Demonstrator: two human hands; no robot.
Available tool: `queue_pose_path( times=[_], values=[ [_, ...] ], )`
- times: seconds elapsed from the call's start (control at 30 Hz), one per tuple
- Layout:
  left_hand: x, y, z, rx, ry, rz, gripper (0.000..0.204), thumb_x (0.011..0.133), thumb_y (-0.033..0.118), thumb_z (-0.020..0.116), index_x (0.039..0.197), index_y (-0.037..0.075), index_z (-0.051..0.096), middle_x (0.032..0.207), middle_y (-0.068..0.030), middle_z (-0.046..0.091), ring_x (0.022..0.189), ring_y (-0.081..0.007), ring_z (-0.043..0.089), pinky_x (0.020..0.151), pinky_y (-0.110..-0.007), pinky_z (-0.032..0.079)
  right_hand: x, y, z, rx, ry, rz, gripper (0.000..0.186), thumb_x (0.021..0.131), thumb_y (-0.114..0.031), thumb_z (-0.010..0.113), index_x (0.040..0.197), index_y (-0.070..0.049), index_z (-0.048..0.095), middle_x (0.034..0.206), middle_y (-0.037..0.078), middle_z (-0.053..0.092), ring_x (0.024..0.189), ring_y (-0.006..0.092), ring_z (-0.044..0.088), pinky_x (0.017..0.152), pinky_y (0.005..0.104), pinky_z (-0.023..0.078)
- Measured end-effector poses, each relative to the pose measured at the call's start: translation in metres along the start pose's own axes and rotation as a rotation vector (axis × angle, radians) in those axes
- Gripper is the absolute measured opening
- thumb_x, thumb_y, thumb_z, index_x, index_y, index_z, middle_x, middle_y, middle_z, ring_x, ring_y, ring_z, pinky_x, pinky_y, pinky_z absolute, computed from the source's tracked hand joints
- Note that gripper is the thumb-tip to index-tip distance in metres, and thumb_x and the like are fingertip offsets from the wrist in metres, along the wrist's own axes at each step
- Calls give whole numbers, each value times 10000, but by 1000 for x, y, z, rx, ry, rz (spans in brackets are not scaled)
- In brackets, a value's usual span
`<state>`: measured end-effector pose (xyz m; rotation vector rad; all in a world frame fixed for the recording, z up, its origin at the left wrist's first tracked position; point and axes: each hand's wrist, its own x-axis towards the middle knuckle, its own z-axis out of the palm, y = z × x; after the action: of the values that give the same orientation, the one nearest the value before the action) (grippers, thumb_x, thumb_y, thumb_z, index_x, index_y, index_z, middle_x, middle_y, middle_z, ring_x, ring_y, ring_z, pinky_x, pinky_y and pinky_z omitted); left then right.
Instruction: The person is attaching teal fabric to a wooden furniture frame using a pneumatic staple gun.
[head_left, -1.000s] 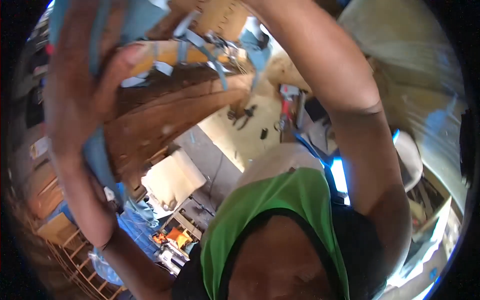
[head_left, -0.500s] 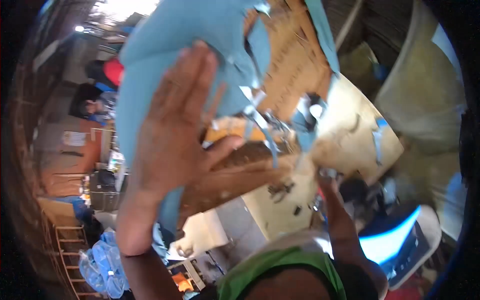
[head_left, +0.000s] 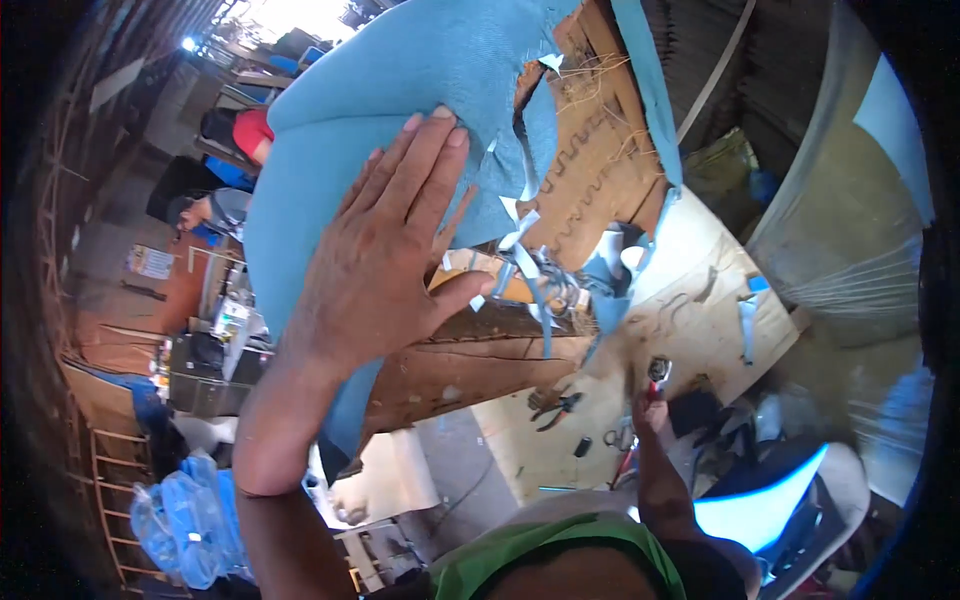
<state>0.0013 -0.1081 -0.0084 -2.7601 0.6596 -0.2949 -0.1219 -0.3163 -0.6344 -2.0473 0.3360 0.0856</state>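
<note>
A blue upholstered furniture piece (head_left: 350,75) fills the upper middle, tilted, its fabric cut open. Brown inner backing (head_left: 585,150) shows wavy spring-like lines and straw-like fibres. Ragged blue and white strips (head_left: 525,240) hang at its lower edge, above a wooden frame rail (head_left: 480,370). My left hand (head_left: 375,260) lies on the blue cover with fingers stretched out, thumb apart, holding nothing. Lower right, my right hand (head_left: 652,412) is closed round a red-handled tool with a metal head (head_left: 659,371), just above the pale work board; its exact kind is unclear.
On the pale board (head_left: 690,290) lie pliers (head_left: 560,412), a small black object (head_left: 583,446) and fabric scraps. Clear plastic sheeting (head_left: 850,260) hangs at the right. Bundled blue plastic (head_left: 195,520) is lower left. Two people (head_left: 252,132) are in the left background.
The view has steadied and shifted slightly. My left hand now rests sharply visible against the blue cover, a little lower and to the right. My right hand has moved slightly down.
</note>
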Motion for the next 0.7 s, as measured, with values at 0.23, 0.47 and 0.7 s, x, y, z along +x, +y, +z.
queue_pose_path(
  times=[0.23, 0.47, 0.7],
  values=[
    [-7, 0, 3, -32, 40, 21, 962, 735, 320, 786, 1495, 4, 288, 1565, -155, 270, 1440, -337, 286, 1169, -469, 273, 27, -260, -147, 643, -140, -308, 334, 873, -208, 735, 1074, 36, 629, 971, 103, 684, 846, 156, 631, 760, 338, 513],
    [-13, 0, 6, -6, 72, 13, 967, 736, 319, 787, 1498, 7, 282, 1572, -151, 257, 1449, -325, 270, 1181, -455, 258, 31, -379, -219, 339, -193, -786, 647, 761, -135, 795, 1313, 31, 501, 1244, 146, 644, 1164, 226, 620, 1029, 360, 456],
    [-12, 2, 3, 12, 60, 0, 961, 740, 310, 784, 1497, 3, 278, 1571, -152, 256, 1449, -327, 266, 1178, -453, 261, 49, -430, -189, 459, 84, -1099, 415, 650, -154, 822, 993, -34, 622, 835, 114, 699, 759, 313, 702, 695, 383, 560]
  ],
)
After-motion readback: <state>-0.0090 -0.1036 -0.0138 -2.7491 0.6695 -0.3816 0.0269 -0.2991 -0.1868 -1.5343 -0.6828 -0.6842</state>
